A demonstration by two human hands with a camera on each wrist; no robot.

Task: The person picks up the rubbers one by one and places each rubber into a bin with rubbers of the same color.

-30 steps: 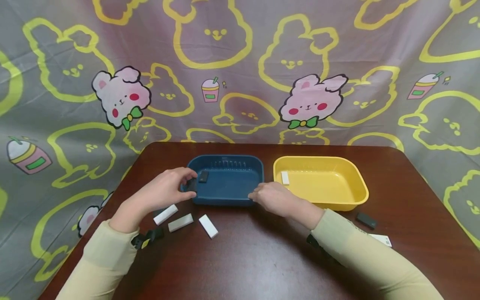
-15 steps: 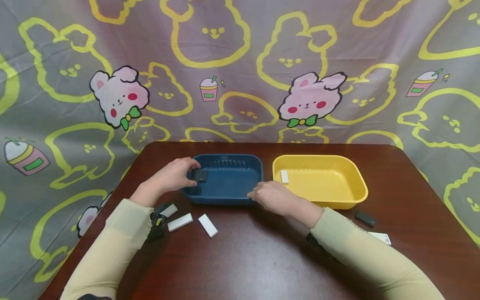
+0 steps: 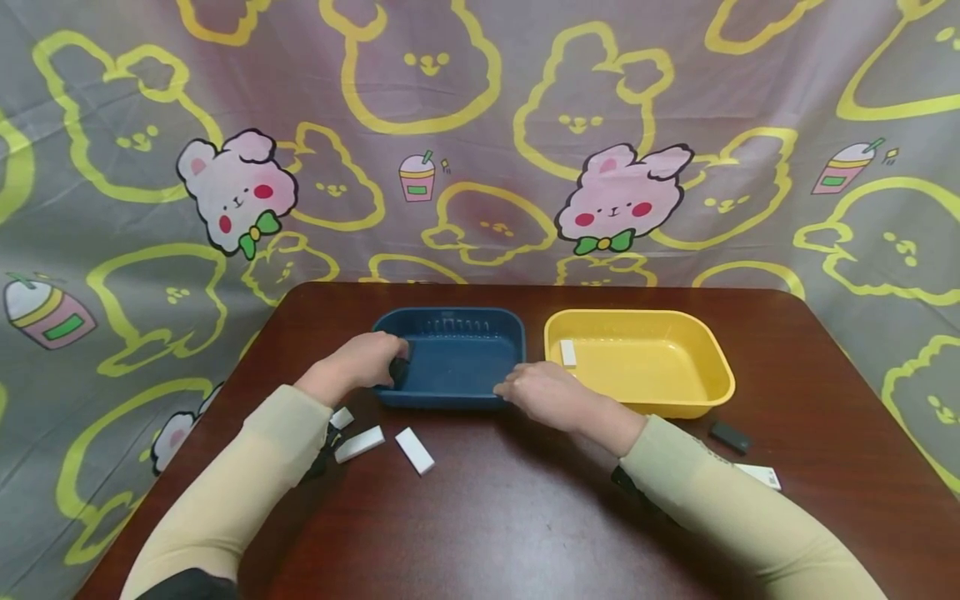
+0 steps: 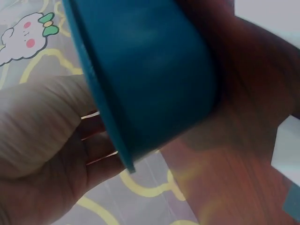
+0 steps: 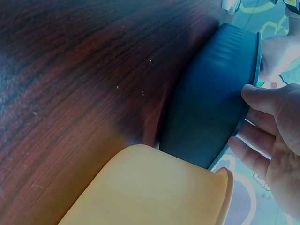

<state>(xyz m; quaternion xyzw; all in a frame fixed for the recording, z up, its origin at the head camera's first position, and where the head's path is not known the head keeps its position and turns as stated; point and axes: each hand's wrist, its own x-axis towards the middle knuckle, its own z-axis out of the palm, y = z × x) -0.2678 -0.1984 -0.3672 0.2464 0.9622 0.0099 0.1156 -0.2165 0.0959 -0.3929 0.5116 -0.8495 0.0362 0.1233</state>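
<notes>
Left hand (image 3: 366, 360) dipping into the blue tray (image 3: 457, 367)

I'm gripping a dark block (image 3: 400, 369) between left thumb and fingers, inside the tray's left end; they're hiding its long axis. My right hand (image 3: 546, 397), farther from it, is pinching the tray's rim at right. The rightmost white block (image 3: 761, 477) is showing marks too small for reading

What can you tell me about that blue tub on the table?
The blue tub is a dark blue, shallow rectangle with rounded corners, a thin rim and ribs on its far wall; it looks like smooth plastic. It sits upright on the brown table, just left of the yellow tub and apart from it. The right hand pinches its near right rim. The left hand reaches over its left end, a dark block at the fingertips.
</notes>
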